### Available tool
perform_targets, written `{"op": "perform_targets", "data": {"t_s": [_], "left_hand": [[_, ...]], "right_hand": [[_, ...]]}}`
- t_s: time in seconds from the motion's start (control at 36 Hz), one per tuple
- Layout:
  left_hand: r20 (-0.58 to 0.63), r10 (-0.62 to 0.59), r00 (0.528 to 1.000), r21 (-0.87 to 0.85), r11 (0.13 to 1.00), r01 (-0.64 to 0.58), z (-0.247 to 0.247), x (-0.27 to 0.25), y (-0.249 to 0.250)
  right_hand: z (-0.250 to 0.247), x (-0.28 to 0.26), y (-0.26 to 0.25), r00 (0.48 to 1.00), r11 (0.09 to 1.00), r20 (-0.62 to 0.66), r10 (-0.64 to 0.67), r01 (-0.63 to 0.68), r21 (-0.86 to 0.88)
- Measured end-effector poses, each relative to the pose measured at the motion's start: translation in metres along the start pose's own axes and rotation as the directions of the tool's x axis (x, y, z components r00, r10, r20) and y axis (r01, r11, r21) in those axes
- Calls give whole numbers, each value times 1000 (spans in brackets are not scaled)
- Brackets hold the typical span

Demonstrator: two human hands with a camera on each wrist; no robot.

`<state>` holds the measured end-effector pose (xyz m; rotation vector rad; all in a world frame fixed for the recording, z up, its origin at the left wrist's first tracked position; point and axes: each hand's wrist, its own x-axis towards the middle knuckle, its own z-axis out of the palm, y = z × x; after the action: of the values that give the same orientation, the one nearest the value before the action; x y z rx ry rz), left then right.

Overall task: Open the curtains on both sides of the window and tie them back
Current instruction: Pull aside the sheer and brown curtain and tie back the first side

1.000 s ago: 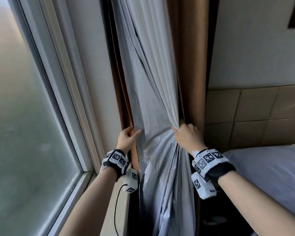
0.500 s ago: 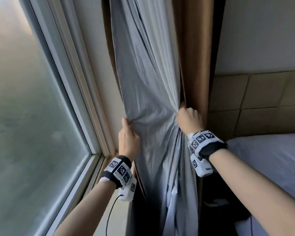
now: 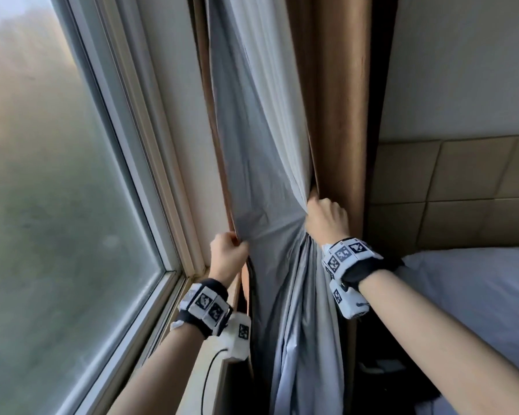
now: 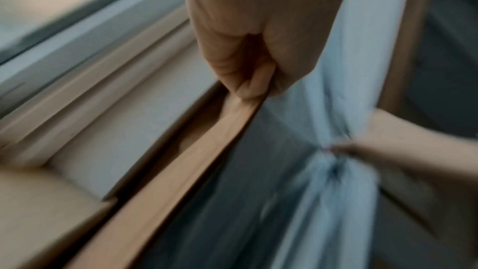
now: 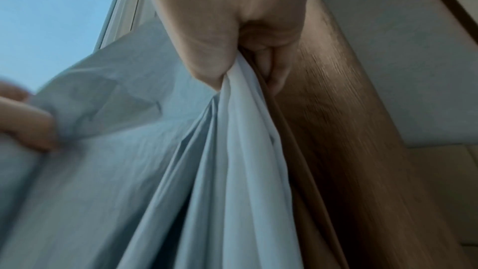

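Note:
The right-side curtain [image 3: 261, 163] hangs bunched at the window's right edge, pale grey lining facing me, brown fabric [image 3: 339, 115] on its room side. My left hand [image 3: 226, 254] grips the curtain's left edge at sill height; in the left wrist view its fingers [image 4: 248, 81] curl round the brown hem [image 4: 207, 142]. My right hand [image 3: 327, 218] clutches the gathered folds on the right, a little higher; in the right wrist view its fingers [image 5: 274, 58] wrap the pale folds [image 5: 232, 150]. The fabric is stretched taut between both hands. I see no tie-back.
The window glass [image 3: 51, 190] and its frame [image 3: 150, 163] fill the left, with the sill [image 3: 192, 369] below. A bed with white bedding [image 3: 477, 295] stands at the right under a tan padded headboard [image 3: 450, 190]. A dark gap lies between curtain and bed.
My left hand went from touching the curtain's edge with fingers out to gripping it. Both hands rose along the curtain, and the fabric between them pulled tight.

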<state>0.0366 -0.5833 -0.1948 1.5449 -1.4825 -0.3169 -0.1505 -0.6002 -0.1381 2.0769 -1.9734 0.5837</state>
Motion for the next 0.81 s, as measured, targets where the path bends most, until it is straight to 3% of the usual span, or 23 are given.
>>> {"op": "perform_targets", "data": {"t_s": [0.11,0.17,0.25,0.33,0.5,0.81], "left_hand": [[189,153,970,28,986,-161,6,-31,30],[227,212,950,51,972,-229,15,-35,41],[327,229,917,228,922,-312,33,-32,47],[420,169,891,371,864,-339,52,-33,46],[510,158,846,407,822,-399,64,-22,48],[496,144,857,469,786,-403,87,-31,29]], "right_hand": [[5,-3,-1,1000,999,-22,21,-22,-37],[7,-4,-4,999,999,-33,33,-34,-34],[8,-5,-8,1000,1000,-14,-4,4,12],[8,-10,-10,997,994,-18,-71,72,81],[8,-13,-7,997,975,-7,-79,79,209],[1,-23,-19,984,845,173,-45,-54,532]]}}
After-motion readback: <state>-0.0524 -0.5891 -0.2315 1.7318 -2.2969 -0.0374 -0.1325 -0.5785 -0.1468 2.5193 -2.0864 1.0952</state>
